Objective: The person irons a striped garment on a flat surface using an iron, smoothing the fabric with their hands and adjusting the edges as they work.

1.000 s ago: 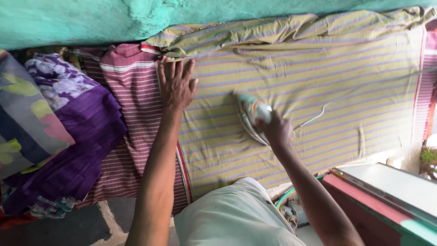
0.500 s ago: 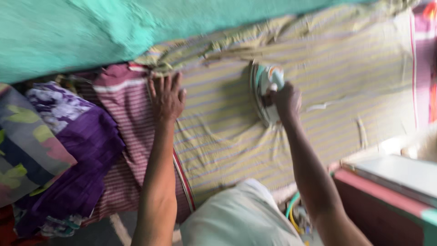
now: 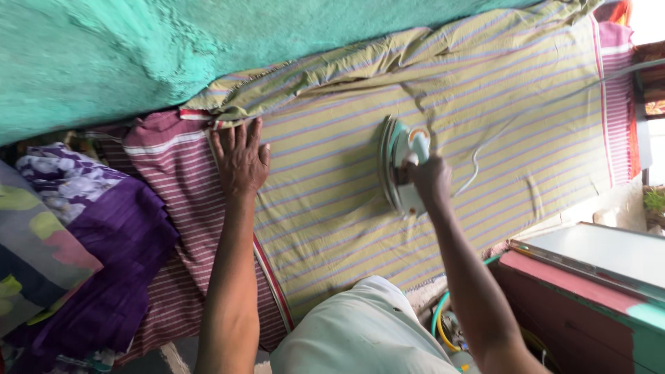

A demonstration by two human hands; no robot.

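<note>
Yellow-green striped cloth point(image 3: 332, 201) lies spread flat over the worktop point(image 3: 616, 83), its stripes running from the lower left up toward the upper right, and that is also its long axis. Your right hand point(image 3: 431, 181) sits near the middle of it, fingers clamped around the handle of the iron point(image 3: 400, 165). The iron is white and pale green, its soleplate down on the cloth and its length set across the stripes. A thin cord point(image 3: 478, 166) trails off from it to the right.

Your left hand point(image 3: 240, 158) lies well to the left of the iron, palm down, fingers together and stretched flat. It presses the cloth's near edge where it meets the maroon striped cloth point(image 3: 183, 228) underneath. So the right hand is the one on the iron, and the open stretch of cloth lies between your two hands and on beyond the iron toward the right.

The cloth looks smooth around the iron, but it is bunched and folded along its far edge beside the teal wall point(image 3: 138, 62). To your left sits a pile of purple fabric point(image 3: 118, 277).
</note>
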